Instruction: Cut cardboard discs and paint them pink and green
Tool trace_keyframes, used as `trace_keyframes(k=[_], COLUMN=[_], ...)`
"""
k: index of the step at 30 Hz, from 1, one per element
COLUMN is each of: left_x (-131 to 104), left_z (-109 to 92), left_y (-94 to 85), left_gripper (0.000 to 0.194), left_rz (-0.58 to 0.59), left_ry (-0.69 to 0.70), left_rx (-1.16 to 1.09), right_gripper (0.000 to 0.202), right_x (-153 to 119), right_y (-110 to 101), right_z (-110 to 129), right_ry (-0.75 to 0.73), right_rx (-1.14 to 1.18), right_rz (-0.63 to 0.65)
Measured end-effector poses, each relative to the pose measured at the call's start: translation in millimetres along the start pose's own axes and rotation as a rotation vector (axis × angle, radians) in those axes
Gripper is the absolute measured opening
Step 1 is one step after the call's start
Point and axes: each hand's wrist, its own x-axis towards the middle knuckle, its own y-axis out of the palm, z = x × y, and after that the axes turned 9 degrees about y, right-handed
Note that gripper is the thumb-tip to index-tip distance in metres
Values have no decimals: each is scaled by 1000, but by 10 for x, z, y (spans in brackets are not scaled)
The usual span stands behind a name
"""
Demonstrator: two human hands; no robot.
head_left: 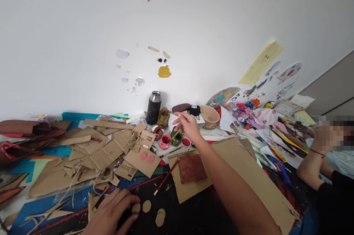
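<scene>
My right hand (187, 126) reaches over the paint jars, its fingers closed round a paintbrush (177, 134) with green on its lower part. The brush points down into a jar of green paint (176, 140). At the lower left, my left hand (112, 211) has its thumb and index finger around a small round cardboard piece (135, 208) on the black surface. Two loose cardboard pieces lie to its right: a single disc (146, 206) and an overlapping piece (160, 217). A jar of pink-red paint (165, 141) stands left of the green one.
A brown-painted square (192, 168) rests on cardboard, beside a red-handled brush (166, 178). Cardboard scraps (102, 150) crowd the left, with two pink discs (146, 157) on one. A black flask (154, 108) and a beige bowl (209, 117) stand by the wall. Another person's arm (311, 165) is at right.
</scene>
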Motion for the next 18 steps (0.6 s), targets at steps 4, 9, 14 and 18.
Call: trace_keyframes(k=[4, 9, 14, 18], left_x=[18, 73, 78, 58], left_z=[-66, -186, -196, -189], left_y=[-45, -126, -134, -131], left_gripper=[13, 16, 22, 28], left_rz=[29, 92, 100, 93], left_ry=[-42, -120, -154, -157], left_rx=[-32, -88, -117, -106], right_gripper=[44, 42, 50, 51], right_x=[-51, -126, -161, -184], right_y=[-44, -102, -137, -102], right_z=[27, 13, 49, 22], right_ry=[1, 38, -16, 48], right_rx=[48, 65, 94, 51], right_rz=[8, 0, -50, -12])
